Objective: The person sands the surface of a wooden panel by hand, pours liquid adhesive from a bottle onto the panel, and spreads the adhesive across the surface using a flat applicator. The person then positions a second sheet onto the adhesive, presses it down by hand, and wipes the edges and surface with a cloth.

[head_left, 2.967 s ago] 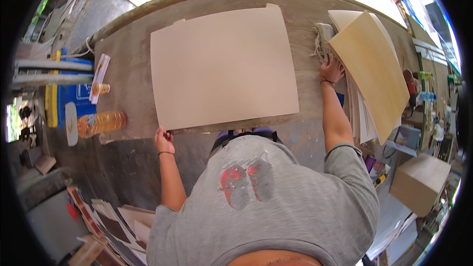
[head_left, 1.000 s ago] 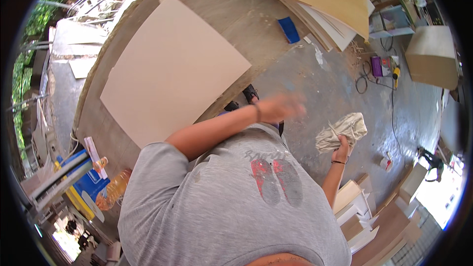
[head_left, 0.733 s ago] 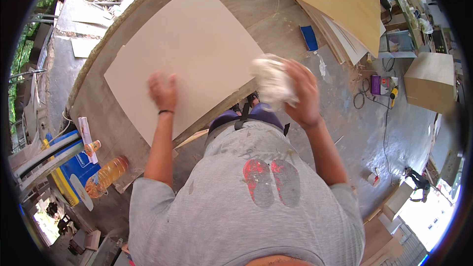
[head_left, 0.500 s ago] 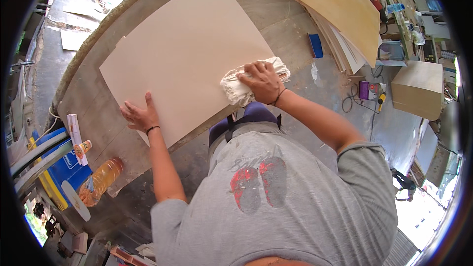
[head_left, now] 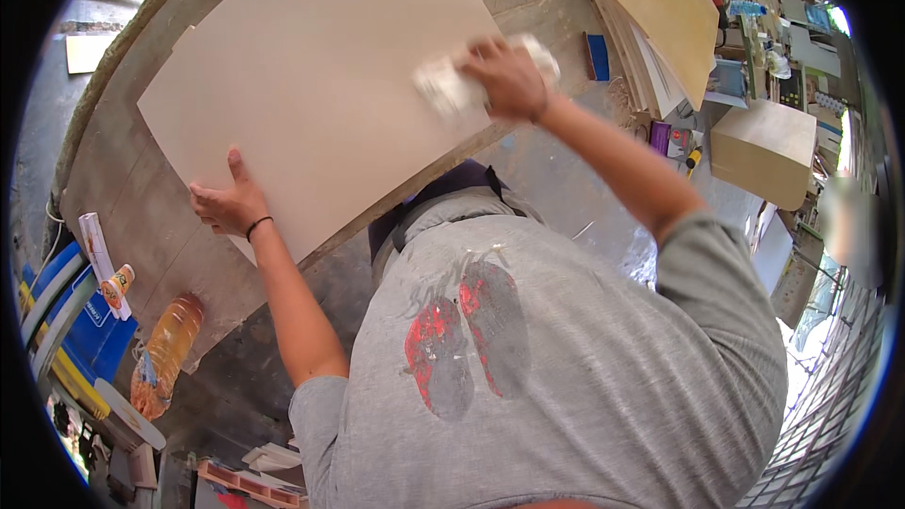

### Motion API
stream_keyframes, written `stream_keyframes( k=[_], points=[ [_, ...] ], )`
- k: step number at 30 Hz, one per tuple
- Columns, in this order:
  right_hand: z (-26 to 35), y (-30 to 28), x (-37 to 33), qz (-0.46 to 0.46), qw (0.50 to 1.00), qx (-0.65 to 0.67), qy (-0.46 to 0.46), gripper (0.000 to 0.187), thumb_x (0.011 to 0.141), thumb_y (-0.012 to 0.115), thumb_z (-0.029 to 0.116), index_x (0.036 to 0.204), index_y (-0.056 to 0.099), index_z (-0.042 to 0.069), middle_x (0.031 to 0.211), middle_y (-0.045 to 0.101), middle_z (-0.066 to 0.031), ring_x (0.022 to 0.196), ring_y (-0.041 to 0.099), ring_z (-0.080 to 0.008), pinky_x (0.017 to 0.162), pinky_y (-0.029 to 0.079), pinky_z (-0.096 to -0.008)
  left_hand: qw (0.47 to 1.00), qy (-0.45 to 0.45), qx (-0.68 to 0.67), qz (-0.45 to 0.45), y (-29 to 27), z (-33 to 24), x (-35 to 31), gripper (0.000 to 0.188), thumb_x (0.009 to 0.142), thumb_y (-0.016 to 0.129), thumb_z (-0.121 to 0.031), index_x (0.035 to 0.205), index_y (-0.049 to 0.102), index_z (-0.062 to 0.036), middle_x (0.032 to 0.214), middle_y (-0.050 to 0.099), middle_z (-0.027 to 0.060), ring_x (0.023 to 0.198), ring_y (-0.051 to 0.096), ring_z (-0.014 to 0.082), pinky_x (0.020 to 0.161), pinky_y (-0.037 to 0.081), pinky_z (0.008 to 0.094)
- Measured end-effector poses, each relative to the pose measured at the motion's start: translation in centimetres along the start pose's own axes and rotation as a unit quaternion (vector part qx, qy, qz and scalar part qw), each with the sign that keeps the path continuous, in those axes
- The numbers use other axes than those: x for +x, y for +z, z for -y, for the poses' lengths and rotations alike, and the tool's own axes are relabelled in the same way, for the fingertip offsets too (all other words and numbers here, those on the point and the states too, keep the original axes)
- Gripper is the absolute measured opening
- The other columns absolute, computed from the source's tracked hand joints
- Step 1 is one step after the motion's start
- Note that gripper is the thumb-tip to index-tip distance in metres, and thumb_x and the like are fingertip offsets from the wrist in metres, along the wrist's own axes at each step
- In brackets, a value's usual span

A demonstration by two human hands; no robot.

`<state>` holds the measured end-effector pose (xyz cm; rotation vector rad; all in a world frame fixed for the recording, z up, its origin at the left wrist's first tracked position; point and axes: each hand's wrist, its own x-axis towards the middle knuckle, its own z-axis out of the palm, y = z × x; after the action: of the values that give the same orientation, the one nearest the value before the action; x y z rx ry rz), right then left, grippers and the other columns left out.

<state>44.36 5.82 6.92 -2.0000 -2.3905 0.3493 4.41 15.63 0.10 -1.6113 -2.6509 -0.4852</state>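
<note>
Rag under right hand (blurred), near board edge

Orange plastic bottle lower left, beside perhaps a white-orange tube

Workbench (grey) bears board.

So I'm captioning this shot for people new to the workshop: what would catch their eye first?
The large pale board lying flat on the worn workbench fills the upper middle. The right hand presses a white cloth onto the board near its right edge, blurred, while the left hand rests flat on its lower left edge. An orange bottle lies at lower left.
</note>
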Motion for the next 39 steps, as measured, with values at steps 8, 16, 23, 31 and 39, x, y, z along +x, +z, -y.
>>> stream_keyframes(
  k=[8,16,23,31,39],
  points=[
    [-0.1,-0.3,0.0,-0.075,0.997,-0.011,0.034,0.043,0.062,0.063,0.012,0.103,0.057,0.022,0.105,0.051,-0.0044,0.104,0.050,-0.0249,0.075,0.040,-0.0414,1.000,0.002,0.012,0.022,-0.3,-0.3,0.0,0.103,0.065,0.053,-0.080,0.131,0.037,-0.0025,0.133,0.038,0.0174,0.123,0.036,0.0369,0.096,0.032,0.0530],
    [3.7,-0.1,-10.2,0.080,0.990,0.071,0.089,0.044,0.062,0.064,0.010,0.103,0.055,0.020,0.105,0.052,-0.0068,0.101,0.050,-0.0272,0.074,0.040,-0.0426,1.000,-0.004,0.008,0.017,0.4,-0.2,0.2,0.104,0.065,0.055,-0.080,0.131,0.037,-0.0017,0.133,0.039,0.0176,0.124,0.036,0.0368,0.096,0.032,0.0537],
    [5.1,-7.3,-5.4,-0.101,0.995,0.015,-0.005,0.040,0.064,0.063,0.008,0.103,0.056,0.017,0.101,0.053,-0.0083,0.098,0.051,-0.0272,0.079,0.041,-0.0401,0.996,-0.075,-0.044,0.013,0.2,0.2,1.7,0.096,0.067,0.059,-0.074,0.127,0.044,-0.0006,0.125,0.048,0.0181,0.119,0.044,0.0342,0.096,0.033,0.0530],
    [0.4,-1.4,0.7,0.028,0.987,0.018,-0.159,0.045,0.055,0.067,0.012,0.099,0.056,0.012,0.089,0.051,-0.0068,0.083,0.052,-0.0251,0.070,0.043,-0.0364,0.994,-0.102,-0.043,-0.021,0.0,-0.9,1.5,0.088,0.070,0.059,-0.070,0.121,0.049,0.0006,0.116,0.054,0.0183,0.108,0.053,0.0342,0.089,0.042,0.0504],
    [-4.2,-2.8,12.2,0.010,0.985,-0.027,-0.170,0.046,0.054,0.065,0.009,0.098,0.054,0.012,0.090,0.052,-0.0090,0.084,0.055,-0.0280,0.071,0.047,-0.0360,0.993,-0.111,-0.048,-0.012,-0.1,-0.2,0.8,0.083,0.071,0.062,-0.066,0.121,0.047,-0.0013,0.114,0.053,0.0158,0.108,0.052,0.0332,0.088,0.040,0.0498]
  ],
)
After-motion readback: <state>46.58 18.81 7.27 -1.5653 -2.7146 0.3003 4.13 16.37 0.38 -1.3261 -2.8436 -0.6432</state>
